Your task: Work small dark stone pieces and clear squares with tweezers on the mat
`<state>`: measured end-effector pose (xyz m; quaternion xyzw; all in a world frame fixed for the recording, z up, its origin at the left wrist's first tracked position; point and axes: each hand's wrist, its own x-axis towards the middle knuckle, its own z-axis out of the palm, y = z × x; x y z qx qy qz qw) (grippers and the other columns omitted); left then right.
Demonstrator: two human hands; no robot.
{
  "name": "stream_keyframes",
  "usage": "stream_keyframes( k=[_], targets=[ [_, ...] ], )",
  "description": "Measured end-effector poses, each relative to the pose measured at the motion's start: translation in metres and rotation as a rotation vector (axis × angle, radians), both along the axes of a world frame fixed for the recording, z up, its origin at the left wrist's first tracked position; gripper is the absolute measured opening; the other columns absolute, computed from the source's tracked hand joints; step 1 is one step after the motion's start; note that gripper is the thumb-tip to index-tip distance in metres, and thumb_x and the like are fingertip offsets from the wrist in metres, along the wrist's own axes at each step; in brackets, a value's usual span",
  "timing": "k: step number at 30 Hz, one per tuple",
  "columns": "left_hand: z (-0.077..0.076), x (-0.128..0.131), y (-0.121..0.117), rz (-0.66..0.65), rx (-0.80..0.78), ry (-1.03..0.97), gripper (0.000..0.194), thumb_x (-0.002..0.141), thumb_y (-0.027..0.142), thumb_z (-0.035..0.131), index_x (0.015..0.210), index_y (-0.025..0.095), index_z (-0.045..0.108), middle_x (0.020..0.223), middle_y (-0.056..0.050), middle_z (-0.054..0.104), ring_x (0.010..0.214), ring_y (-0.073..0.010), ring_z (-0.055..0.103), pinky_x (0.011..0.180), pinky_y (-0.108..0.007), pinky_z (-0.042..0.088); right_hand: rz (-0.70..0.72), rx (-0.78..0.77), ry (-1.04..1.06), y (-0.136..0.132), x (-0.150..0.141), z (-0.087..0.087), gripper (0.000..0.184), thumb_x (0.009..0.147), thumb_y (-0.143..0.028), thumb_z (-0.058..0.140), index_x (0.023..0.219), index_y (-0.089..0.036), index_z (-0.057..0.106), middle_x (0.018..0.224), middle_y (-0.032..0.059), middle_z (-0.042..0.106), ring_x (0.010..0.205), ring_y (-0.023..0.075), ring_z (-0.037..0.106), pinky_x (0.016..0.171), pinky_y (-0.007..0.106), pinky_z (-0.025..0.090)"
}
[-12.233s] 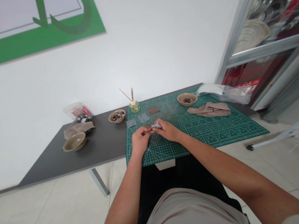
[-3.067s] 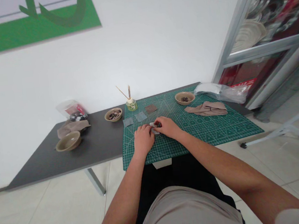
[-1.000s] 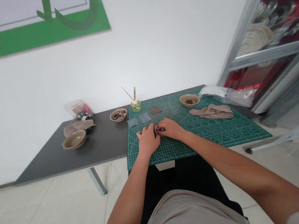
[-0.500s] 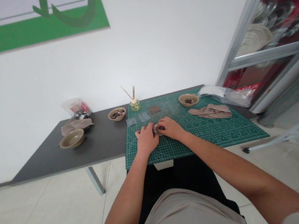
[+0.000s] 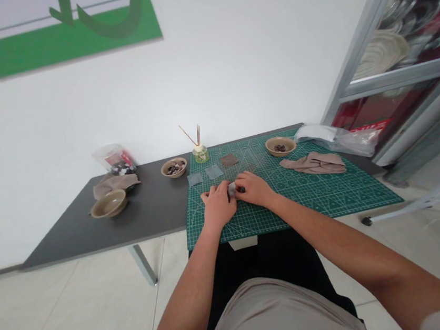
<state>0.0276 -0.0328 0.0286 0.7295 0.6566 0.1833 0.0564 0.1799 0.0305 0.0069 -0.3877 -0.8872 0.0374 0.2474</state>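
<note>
Both the left hand (image 5: 219,202) and the right hand (image 5: 255,188) are observed with fingers bent, grasping a small grey piece (image 5: 231,187) located directly between their fingertips, over the green cutting mat (image 5: 288,207); dark parts show at either side of it, their nature not discernible. Just beyond the hands lie two grey-blue squares (image 5: 214,172) and one brown square (image 5: 228,160), with a bowl of dark and pale pieces (image 5: 175,174) farther out to the left hand's side. Beyond the right hand, on its outer side, stand a second bowl (image 5: 280,141) and, nearer, a crumpled brown cloth (image 5: 314,164).
</note>
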Motion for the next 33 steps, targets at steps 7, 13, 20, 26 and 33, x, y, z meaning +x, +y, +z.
stream_keyframes(
  k=[7, 13, 20, 26, 33],
  targets=[
    [0.0001, 0.0000, -0.0001, 0.000, 0.007, 0.005, 0.030, 0.088, 0.025, 0.048, 0.118, 0.027, 0.051, 0.116, -0.007, 0.067, 0.113, -0.0266, 0.053, 0.099, -0.048, 0.030, -0.016, -0.002, 0.000, -0.0009, 0.0003, -0.0004, 0.008, 0.085, -0.024, 0.064, 0.078, -0.020, 0.064, 0.086, 0.0052, 0.061, 0.088, 0.0216, 0.049, 0.080, 0.033, 0.038],
    [-0.0020, -0.0015, 0.0011, -0.012, 0.020, -0.002, 0.029, 0.088, 0.025, 0.049, 0.117, 0.027, 0.051, 0.116, -0.006, 0.067, 0.113, -0.0257, 0.054, 0.099, -0.047, 0.031, 0.032, -0.024, -0.026, -0.0035, 0.0011, -0.0011, 0.007, 0.085, -0.028, 0.066, 0.082, -0.021, 0.065, 0.087, 0.0038, 0.057, 0.089, 0.0206, 0.048, 0.076, 0.031, 0.039],
    [-0.0022, -0.0025, 0.0008, -0.012, 0.032, 0.000, 0.030, 0.087, 0.025, 0.049, 0.118, 0.027, 0.049, 0.117, -0.005, 0.066, 0.114, -0.0256, 0.053, 0.098, -0.047, 0.031, -0.054, -0.022, -0.014, -0.0030, 0.0008, 0.0008, 0.011, 0.086, -0.026, 0.063, 0.076, -0.020, 0.063, 0.086, 0.0039, 0.055, 0.088, 0.0202, 0.049, 0.073, 0.030, 0.039],
    [-0.0053, -0.0033, 0.0017, -0.026, 0.063, -0.012, 0.030, 0.087, 0.025, 0.049, 0.117, 0.027, 0.049, 0.117, -0.005, 0.067, 0.112, -0.0256, 0.054, 0.098, -0.048, 0.030, -0.008, -0.037, -0.027, -0.0029, 0.0014, 0.0021, 0.011, 0.088, -0.027, 0.062, 0.079, -0.021, 0.064, 0.087, 0.0037, 0.056, 0.090, 0.0203, 0.048, 0.076, 0.030, 0.038],
    [-0.0061, -0.0029, 0.0023, -0.022, 0.049, -0.021, 0.031, 0.087, 0.025, 0.050, 0.117, 0.027, 0.050, 0.117, -0.006, 0.067, 0.113, -0.0266, 0.053, 0.098, -0.048, 0.029, 0.016, -0.030, -0.049, -0.0043, 0.0009, 0.0021, 0.009, 0.087, -0.026, 0.062, 0.080, -0.020, 0.063, 0.085, 0.0030, 0.055, 0.088, 0.0192, 0.050, 0.074, 0.029, 0.038]
  ],
)
